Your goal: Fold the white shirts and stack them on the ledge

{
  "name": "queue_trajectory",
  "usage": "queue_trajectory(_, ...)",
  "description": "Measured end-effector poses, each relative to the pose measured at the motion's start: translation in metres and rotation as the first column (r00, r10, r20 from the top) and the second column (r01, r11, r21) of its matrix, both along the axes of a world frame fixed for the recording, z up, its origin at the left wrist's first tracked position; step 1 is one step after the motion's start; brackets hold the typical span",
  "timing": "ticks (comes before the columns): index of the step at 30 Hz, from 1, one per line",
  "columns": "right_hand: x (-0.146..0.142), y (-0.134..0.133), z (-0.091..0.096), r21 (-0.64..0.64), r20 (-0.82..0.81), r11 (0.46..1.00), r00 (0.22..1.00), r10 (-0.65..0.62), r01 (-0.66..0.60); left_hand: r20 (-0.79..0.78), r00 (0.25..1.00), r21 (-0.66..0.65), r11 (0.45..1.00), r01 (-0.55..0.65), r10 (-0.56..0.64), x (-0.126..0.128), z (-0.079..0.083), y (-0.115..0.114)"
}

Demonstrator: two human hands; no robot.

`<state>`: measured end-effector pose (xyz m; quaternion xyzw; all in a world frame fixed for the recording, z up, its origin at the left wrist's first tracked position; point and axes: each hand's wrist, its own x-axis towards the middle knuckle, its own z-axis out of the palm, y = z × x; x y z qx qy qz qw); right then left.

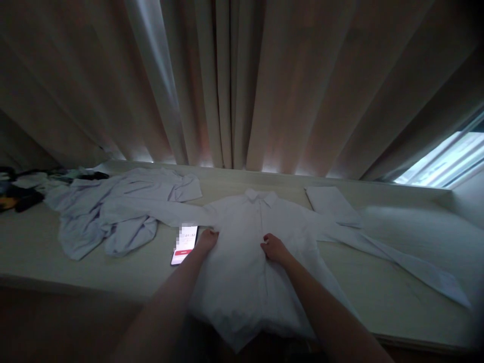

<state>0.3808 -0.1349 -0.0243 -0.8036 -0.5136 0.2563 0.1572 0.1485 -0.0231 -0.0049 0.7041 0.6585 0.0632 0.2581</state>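
White shirt (242,262) lies face up on the bench (34,247), its long axis running away from us, collar far, hem over the near edge. Our right hand (274,248) rests on the button line, our left hand (207,239) on its left edge; fingers curl, and we cannot tell whether either pinches cloth. A phone (184,245) lies just beside the left hand.

Spread shirt (245,262): plain white, no print. Clothes heap (113,217) on the left: pale lilac-blue, plain too. Folded piece (333,204): white-ish. Phone (184,244): black frame, white screen w/ a red bar. Curtains (242,75): plain beige, darker in the folds. Tabletop (34,247): cream. Far-left clutter (13,199): black & yellow.
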Motion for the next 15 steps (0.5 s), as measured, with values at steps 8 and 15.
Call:
queue_trajectory(8, 0.008, -0.010, -0.004, 0.042, 0.013, 0.999, 1.000, -0.011, 0.010, 0.045, 0.999, 0.032, 0.999, -0.010, 0.008, -0.005, 0.002, 0.004)
queue_trajectory(15, -0.004, -0.030, 0.003, -0.031, -0.210, 0.999, 0.977, 0.028, -0.036, -0.015, 1.000, 0.073, 0.997, 0.010, -0.008, -0.011, -0.005, -0.003)
